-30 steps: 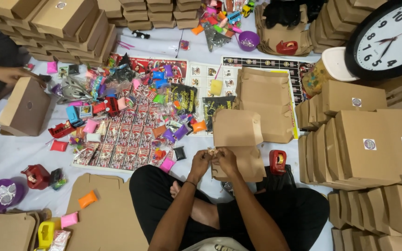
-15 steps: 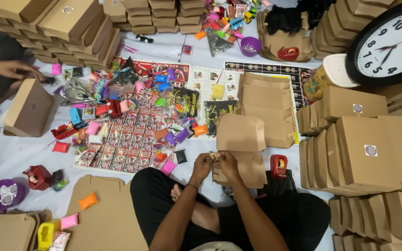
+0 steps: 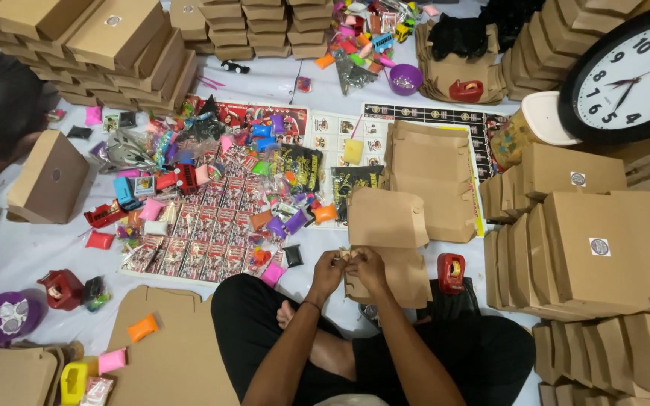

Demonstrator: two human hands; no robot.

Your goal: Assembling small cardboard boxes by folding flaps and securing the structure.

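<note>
I sit cross-legged on a white floor sheet. My left hand (image 3: 328, 269) and my right hand (image 3: 369, 268) meet over a brown cardboard box (image 3: 387, 244) lying just beyond my knees. Both sets of fingers pinch the box's near left edge, where a small pale flap shows between them. The box is half folded, with one panel raised behind my hands. A red tape dispenser (image 3: 451, 271) stands just right of the box. A stack of flat brown box blanks (image 3: 432, 179) lies behind it.
Rows of closed brown boxes (image 3: 596, 248) stand at the right, more (image 3: 107, 37) at the back left. A large wall clock (image 3: 630, 71) leans at the top right. Colourful small toys and packets (image 3: 212, 195) cover printed sheets at centre left. Another person (image 3: 1, 143) holds a box (image 3: 50, 180) at the left.
My hands stay together on the box's near edge with only small finger movement. The person at the left has shifted their arm and box slightly.
</note>
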